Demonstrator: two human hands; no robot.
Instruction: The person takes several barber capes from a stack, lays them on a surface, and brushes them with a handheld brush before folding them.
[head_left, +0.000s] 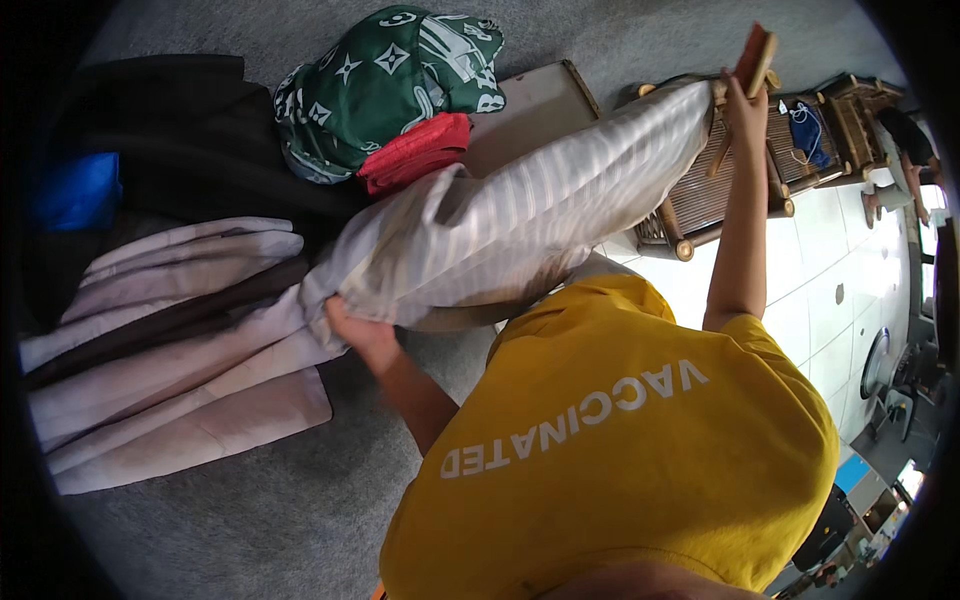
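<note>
My left hand (360, 326) grips a gathered part of a pale striped cloth (525, 199). Beyond that hand, long whitish and pinkish folds of fabric (180, 397) spread over the grey surface. The lifted cloth billows up to the right, and its upper part is motion-blurred. My right hand (746, 120) is raised at the end of an outstretched arm. Its fingers close around a reddish-brown and tan wooden piece (756, 60). Close by is the cloth's far end; whether the fingers also touch it, I cannot tell.
A green patterned fabric bundle (375, 90), folded red cloth (416, 150), black cloth (180, 135) and a blue item (79, 191) lie ahead. Bamboo furniture (697, 199) stands right, with a blue face mask (808, 139). Another person (907, 154) is at far right over white tiles (810, 300).
</note>
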